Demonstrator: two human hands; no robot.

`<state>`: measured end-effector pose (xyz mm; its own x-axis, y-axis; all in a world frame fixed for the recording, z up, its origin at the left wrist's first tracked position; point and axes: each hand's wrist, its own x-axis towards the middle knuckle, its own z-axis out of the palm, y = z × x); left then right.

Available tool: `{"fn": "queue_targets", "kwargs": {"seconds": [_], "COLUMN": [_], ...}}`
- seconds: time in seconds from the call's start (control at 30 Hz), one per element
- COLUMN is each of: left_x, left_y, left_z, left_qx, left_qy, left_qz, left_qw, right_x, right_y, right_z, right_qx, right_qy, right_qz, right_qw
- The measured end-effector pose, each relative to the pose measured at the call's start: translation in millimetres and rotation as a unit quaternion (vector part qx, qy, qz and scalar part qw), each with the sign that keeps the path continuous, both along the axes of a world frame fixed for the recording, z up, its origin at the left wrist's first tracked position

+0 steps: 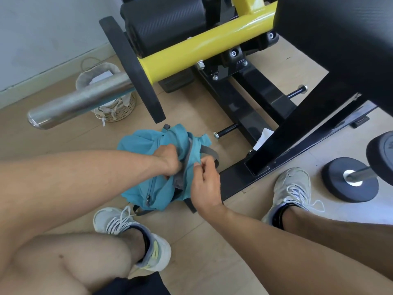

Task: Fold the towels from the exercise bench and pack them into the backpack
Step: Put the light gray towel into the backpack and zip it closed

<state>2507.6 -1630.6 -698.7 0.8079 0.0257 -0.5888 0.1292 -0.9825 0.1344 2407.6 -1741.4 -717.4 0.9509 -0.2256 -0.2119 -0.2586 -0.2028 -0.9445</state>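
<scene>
Backpack [157, 167] on floor: thin, limp, light; collapses unless opening rim held. Left hand [168, 159] grips rim fabric; right hand [205, 179] pinches opposite edge.

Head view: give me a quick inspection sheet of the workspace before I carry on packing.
Surface: light wood floor.
Job's things: teal backpack on the floor, mouth pulled open; no towel clearly seen.
Clutter: wicker basket; weight plate on the floor.
Grippers: left hand grips the backpack fabric; right hand pinches its rim.
Cables: nothing seen.
Surroundings: yellow and black bench frame, chrome bar, grey wall.
</scene>
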Motion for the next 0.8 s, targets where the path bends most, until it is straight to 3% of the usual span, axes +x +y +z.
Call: {"fn": "queue_targets", "kwargs": {"seconds": [0.23,0.43,0.6,0.8], "left_x": [-2.3,-8.6,-14.7,-10.5], "left_y": [4.6,5.9,4.1,10.7], "left_z": [-3.7,12.9,15.0,17.2], "left_qx": [-0.084,-0.222,-0.168,-0.173], "left_qy": [0.1,0.152,0.129,0.072], "left_qz": [-0.003,0.127,0.1,0.067], "left_qw": [0.991,0.955,0.972,0.98], "right_x": [9.3,-8.0,-16.3,-15.4], "right_y": [-16.0,-4.6,4.7,6.1], "right_z": [-9.1,-16.4,-18.0,-18.9], "right_qx": [0.034,-0.018,-0.047,-0.083], "right_qy": [0.128,0.046,-0.027,-0.063], "right_qz": [-0.049,0.075,0.118,0.174], "right_qw": [0.99,0.996,0.992,0.979]}}
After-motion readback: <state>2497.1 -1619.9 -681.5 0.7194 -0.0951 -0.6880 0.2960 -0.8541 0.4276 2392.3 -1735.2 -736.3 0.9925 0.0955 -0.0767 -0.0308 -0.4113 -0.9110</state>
